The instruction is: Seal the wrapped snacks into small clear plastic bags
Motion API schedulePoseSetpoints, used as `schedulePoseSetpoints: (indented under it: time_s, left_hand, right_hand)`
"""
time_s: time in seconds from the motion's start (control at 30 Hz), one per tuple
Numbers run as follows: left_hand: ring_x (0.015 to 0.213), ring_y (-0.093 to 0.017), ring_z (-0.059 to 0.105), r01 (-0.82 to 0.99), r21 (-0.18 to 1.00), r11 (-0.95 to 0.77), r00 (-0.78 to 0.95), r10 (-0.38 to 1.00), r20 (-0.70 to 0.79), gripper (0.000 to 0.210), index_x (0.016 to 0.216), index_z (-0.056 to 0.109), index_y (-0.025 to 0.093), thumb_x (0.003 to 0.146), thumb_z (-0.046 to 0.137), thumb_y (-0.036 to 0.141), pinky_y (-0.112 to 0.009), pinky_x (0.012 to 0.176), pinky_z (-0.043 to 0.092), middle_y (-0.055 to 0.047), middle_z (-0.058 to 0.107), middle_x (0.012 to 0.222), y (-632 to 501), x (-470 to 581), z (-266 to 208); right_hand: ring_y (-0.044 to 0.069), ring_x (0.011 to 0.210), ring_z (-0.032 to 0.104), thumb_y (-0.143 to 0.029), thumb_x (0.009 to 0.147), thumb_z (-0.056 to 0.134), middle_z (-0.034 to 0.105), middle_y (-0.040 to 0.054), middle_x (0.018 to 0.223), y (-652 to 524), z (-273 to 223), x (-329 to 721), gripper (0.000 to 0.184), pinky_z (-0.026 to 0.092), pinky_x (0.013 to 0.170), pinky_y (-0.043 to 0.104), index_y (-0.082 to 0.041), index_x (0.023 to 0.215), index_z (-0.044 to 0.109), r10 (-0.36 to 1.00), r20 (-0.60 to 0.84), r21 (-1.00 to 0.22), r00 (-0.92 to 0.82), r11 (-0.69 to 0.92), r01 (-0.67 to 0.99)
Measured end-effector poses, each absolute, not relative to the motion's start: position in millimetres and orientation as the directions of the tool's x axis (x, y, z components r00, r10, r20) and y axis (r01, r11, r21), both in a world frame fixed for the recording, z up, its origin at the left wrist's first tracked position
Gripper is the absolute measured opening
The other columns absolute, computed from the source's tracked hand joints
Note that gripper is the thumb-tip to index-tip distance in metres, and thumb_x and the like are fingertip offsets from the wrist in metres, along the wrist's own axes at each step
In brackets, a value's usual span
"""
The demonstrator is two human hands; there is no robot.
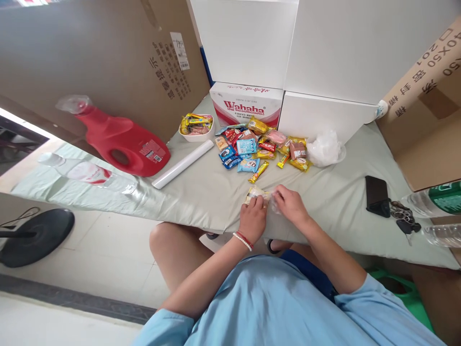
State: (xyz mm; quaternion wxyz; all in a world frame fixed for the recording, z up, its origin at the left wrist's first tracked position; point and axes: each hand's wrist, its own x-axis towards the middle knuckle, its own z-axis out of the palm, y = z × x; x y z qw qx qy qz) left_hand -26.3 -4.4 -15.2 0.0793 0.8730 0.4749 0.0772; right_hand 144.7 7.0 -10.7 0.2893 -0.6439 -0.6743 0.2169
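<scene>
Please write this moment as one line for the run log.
left hand: on yellow-and-white packet | right hand: pinches clear plastic | beyond: wrapped snacks, Wahaha carton

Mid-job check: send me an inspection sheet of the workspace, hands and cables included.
Surface: pale green cloth, creased.
Job's things: yellowish packet near the front edge; wrapped snacks piled beyond; more in a white tub.
Clutter: red jug, white roll and clear bottle at left; white plastic bag, black phone, keys and green-labelled bottle at right.
Hands: left hand on the packet, grip unclear; right hand pinching clear plastic.
Cables: apparently one thin dark cable by the black round base, lower left.
Surroundings: cardboard both sides; Wahaha box and white panels at the back.
</scene>
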Motion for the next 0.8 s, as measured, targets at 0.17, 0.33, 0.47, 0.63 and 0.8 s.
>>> schedulePoseSetpoints:
  time_s: [0.17, 0.33, 0.47, 0.63, 0.8]
  left_hand:
    - [0.121, -0.031, 0.057, 0.730, 0.428, -0.532, 0.528, 0.838, 0.140, 0.033, 0.114, 0.071, 0.017, 0.090, 0.049, 0.014, -0.051, 0.109, 0.042, -0.016, 0.063, 0.129, -6.2, -45.5, -16.1]
    - [0.124, -0.036, 0.055, 0.788, 0.609, -0.092, 0.033, 0.994, 0.107, 0.034, 0.119, 0.069, 0.019, 0.095, 0.053, 0.038, -0.056, 0.102, 0.047, -0.017, 0.063, 0.130, 22.7, -67.2, -28.4]
    - [0.114, -0.033, 0.061, 0.774, 0.618, -0.136, 0.131, 0.990, 0.054, 0.027, 0.109, 0.070, 0.018, 0.095, 0.055, 0.037, -0.051, 0.098, 0.050, -0.015, 0.069, 0.116, 30.7, -52.2, -31.7]
    - [0.129, -0.031, 0.056, 0.642, 0.506, -0.576, 0.447, 0.817, 0.363, 0.032, 0.126, 0.064, 0.020, 0.099, 0.047, 0.022, -0.050, 0.103, 0.046, -0.017, 0.066, 0.130, -7.8, -8.7, -26.2]
    - [0.144, -0.028, 0.045, 0.294, 0.481, -0.826, 0.677, 0.535, 0.505, 0.048, 0.141, 0.053, 0.020, 0.094, 0.051, 0.017, -0.051, 0.116, 0.039, -0.016, 0.058, 0.144, -22.0, -3.7, -34.1]
  right_hand:
    - [0.021, 0.086, 0.060, -0.020, 0.099, 0.042, 0.068, 0.0072, 0.094, 44.0, -15.4, 101.4, 0.020, 0.042, 0.075, 0.028, -0.021, 0.100, 0.062, 0.993, 0.010, -0.563, -0.115, 0.101, 0.820]
    - [0.022, 0.095, 0.061, -0.016, 0.098, 0.038, 0.067, 0.0091, 0.099, 49.7, -32.4, 96.2, 0.025, 0.045, 0.085, 0.031, -0.020, 0.103, 0.063, 0.991, 0.082, -0.616, -0.107, 0.134, 0.776]
    - [0.021, 0.091, 0.064, -0.030, 0.100, 0.040, 0.069, 0.0067, 0.095, 33.7, -28.1, 109.6, 0.025, 0.050, 0.086, 0.033, -0.020, 0.102, 0.063, 1.000, 0.018, -0.827, 0.026, 0.000, 0.562]
    - [0.021, 0.099, 0.068, -0.056, 0.098, 0.052, 0.072, 0.0054, 0.114, -13.6, -22.4, 132.6, 0.039, 0.055, 0.089, 0.034, -0.025, 0.119, 0.062, 0.987, -0.137, -0.988, 0.087, -0.142, 0.063]
    - [0.023, 0.099, 0.069, -0.051, 0.080, 0.078, 0.073, 0.0053, 0.113, -58.7, -22.9, 204.4, 0.044, 0.057, 0.088, 0.037, -0.026, 0.115, 0.067, 0.904, -0.203, -0.975, 0.378, -0.151, -0.163]
